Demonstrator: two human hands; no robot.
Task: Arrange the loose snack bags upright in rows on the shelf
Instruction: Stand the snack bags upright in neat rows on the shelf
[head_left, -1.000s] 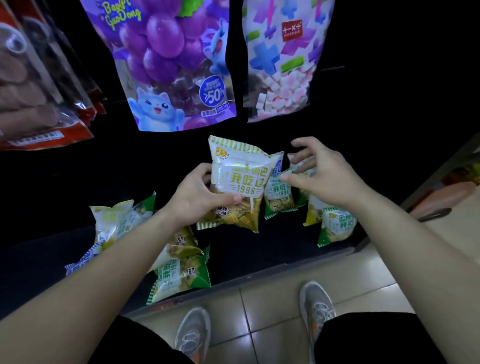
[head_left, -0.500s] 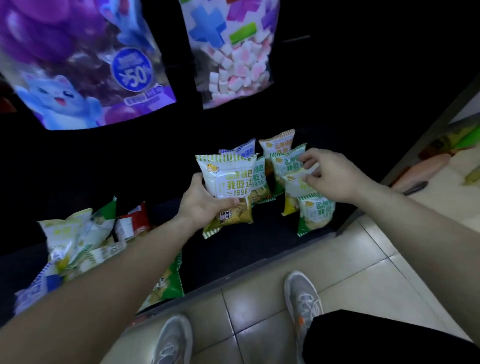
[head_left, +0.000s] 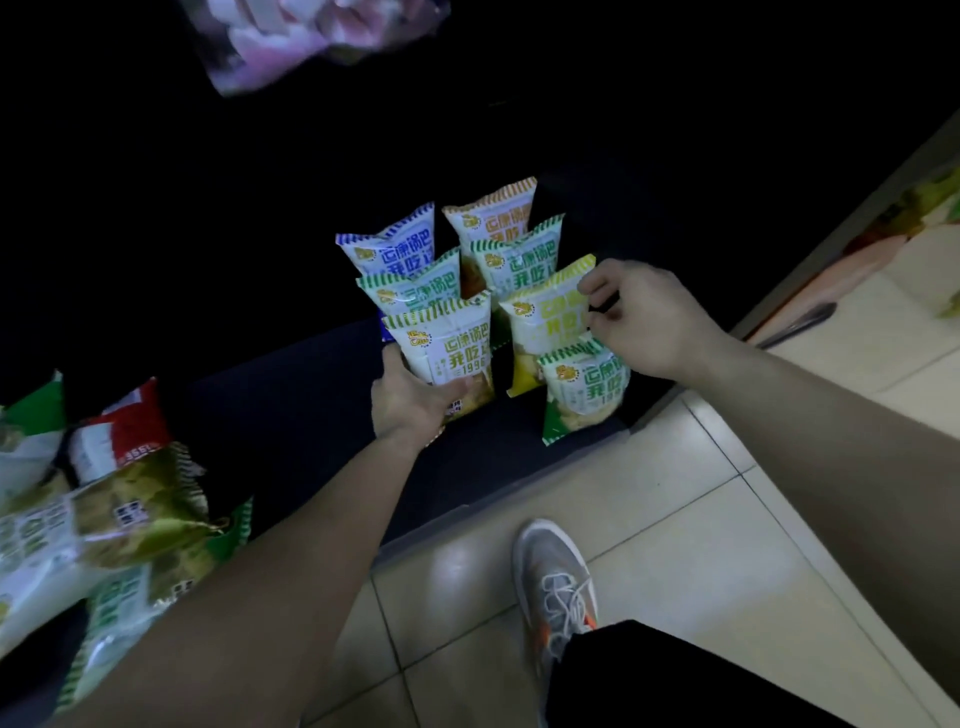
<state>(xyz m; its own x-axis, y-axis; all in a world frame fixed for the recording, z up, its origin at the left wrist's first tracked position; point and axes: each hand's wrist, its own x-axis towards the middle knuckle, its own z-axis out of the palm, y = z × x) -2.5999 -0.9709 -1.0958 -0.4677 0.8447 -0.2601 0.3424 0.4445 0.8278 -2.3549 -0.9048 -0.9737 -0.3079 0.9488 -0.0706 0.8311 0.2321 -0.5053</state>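
Observation:
Several white snack bags with coloured striped tops stand upright in two rows at the right end of the dark bottom shelf. My left hand grips the lower part of a green-topped bag, standing at the front of the left row. My right hand pinches the top right corner of a yellow-topped bag in the right row. In front of that one a smaller green-topped bag leans by the shelf edge. Behind stand blue-topped, orange-topped and green-topped bags.
A heap of loose snack bags lies at the shelf's left end, with a red-and-white bag among them. A pink-and-white bag hangs overhead. Tiled floor and my grey shoe are below the shelf edge.
My left hand carried its bag down and right, setting it at the front of the left row. My right hand shifted to the yellow-topped bag's corner. The view tilted down and right.

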